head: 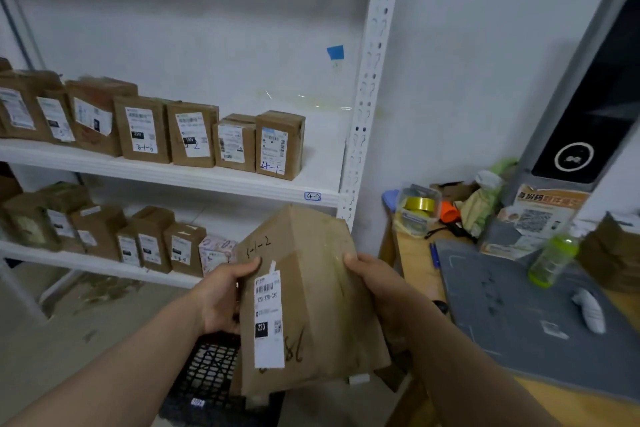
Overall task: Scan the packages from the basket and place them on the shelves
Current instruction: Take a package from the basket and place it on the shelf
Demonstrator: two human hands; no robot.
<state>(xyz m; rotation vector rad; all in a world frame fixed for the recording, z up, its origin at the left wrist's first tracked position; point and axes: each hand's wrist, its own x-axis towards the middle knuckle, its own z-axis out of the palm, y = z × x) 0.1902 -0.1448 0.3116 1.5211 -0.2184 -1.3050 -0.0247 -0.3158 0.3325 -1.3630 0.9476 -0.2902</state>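
I hold a brown cardboard package in front of me with both hands, above a black mesh basket. It carries a white barcode label and handwritten marks on its face. My left hand grips its left edge, thumb on the front. My right hand grips its right edge. Beyond it stands a white shelf unit, with a row of labelled boxes on the upper board and more boxes on the lower one. A tall grey scanner stand rises at the right.
A wooden desk at the right bears a grey mat, a green bottle, a tub with yellow tape, a white handheld device and clutter. The upper shelf has bare room right of the last box. Grey floor lies at the left.
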